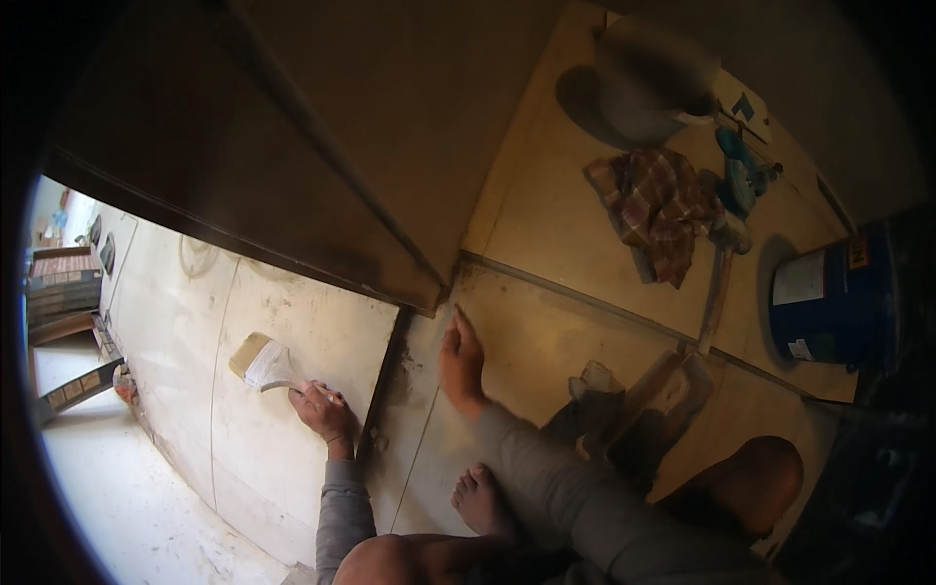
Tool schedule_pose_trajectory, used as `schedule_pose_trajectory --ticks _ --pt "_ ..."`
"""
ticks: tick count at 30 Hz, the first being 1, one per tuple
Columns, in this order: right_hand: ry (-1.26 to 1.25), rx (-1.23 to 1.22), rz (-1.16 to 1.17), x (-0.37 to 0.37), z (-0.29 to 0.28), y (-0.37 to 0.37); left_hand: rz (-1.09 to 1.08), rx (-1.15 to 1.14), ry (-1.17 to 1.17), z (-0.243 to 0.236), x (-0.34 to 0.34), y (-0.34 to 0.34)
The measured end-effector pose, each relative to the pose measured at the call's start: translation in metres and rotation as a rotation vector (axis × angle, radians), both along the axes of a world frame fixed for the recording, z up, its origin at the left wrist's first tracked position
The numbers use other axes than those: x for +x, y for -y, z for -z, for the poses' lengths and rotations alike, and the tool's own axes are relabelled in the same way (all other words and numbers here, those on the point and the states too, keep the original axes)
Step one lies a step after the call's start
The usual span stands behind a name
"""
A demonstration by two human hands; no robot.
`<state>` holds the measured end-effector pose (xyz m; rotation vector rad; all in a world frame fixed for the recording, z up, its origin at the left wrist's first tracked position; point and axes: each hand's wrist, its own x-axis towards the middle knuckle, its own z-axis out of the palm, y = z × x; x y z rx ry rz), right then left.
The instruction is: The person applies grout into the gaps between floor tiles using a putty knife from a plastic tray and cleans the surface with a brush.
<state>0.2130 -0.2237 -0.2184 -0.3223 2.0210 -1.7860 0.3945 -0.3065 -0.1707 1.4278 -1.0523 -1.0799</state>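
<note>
My left hand [324,411] is closed round the handle of a wide flat paintbrush [263,361] with pale bristles and a white band. The brush is over the light floor tiles [175,322], left of the dark threshold strip [388,375]. My right hand [460,363] is open and holds nothing I can see, its fingers stretched toward the foot of a dark brown door frame [424,292]. Whether the fingertips touch the frame or the floor, I cannot tell. My bare foot [480,502] stands below that hand.
A checked cloth [658,205] lies crumpled on the right-hand tiles, beside a teal object [743,175]. A dark blue bucket [829,297] stands at the right, a pale bucket [643,83] farther back. Near my right forearm are a long shallow tray [687,390] and a greyish lump [597,378].
</note>
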Motion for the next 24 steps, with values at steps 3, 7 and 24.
schedule_pose_trajectory --ticks 3,7,24 --pt "0.082 0.073 -0.136 -0.024 0.015 0.007 0.025 -0.028 0.105 0.005 0.015 0.003" --pt "-0.166 0.097 -0.068 -0.025 0.007 0.003 -0.017 0.023 -0.020 -0.006 0.001 -0.001" --pt "-0.039 0.227 -0.339 -0.121 -0.037 -0.062 0.000 -0.015 0.086 0.004 0.013 0.002"
